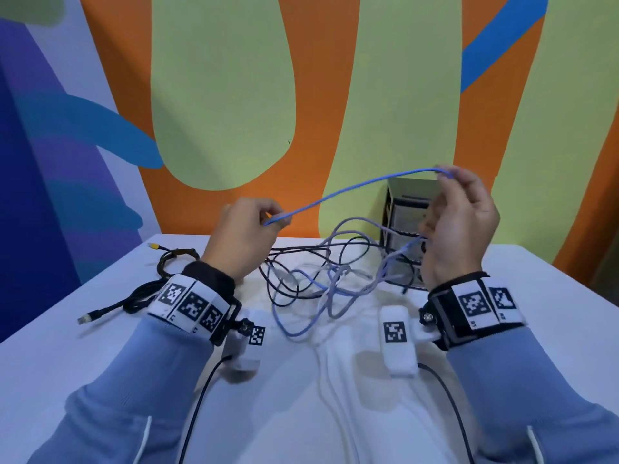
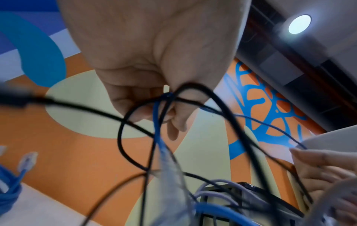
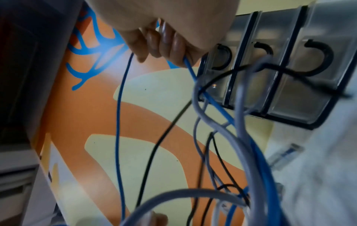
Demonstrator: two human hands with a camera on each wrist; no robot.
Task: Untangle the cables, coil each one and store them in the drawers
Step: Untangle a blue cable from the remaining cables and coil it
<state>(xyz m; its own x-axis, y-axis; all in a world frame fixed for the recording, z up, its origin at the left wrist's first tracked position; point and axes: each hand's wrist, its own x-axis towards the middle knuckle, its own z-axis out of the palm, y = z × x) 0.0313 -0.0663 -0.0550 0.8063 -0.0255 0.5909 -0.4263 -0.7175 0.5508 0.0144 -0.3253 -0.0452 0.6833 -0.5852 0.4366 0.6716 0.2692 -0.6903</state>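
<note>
Blue cable: thin, smooth, round; stretched in a shallow arc above the table.
Left hand: pinches its lower end.
Right hand: fingers curled round it.
Tangle: black, grey, blue loops beside clear-fronted drawers.

White table: a tangle of black, grey and blue cables at centre. Blue cable raised above the tangle, pinched at one point by the left hand and at another by the right hand, its span arching between them. Small drawer unit at the back, partly behind the right hand. Coiled black cable with a yellow-tipped plug, lying left. Marker bands on both wrists.
</note>
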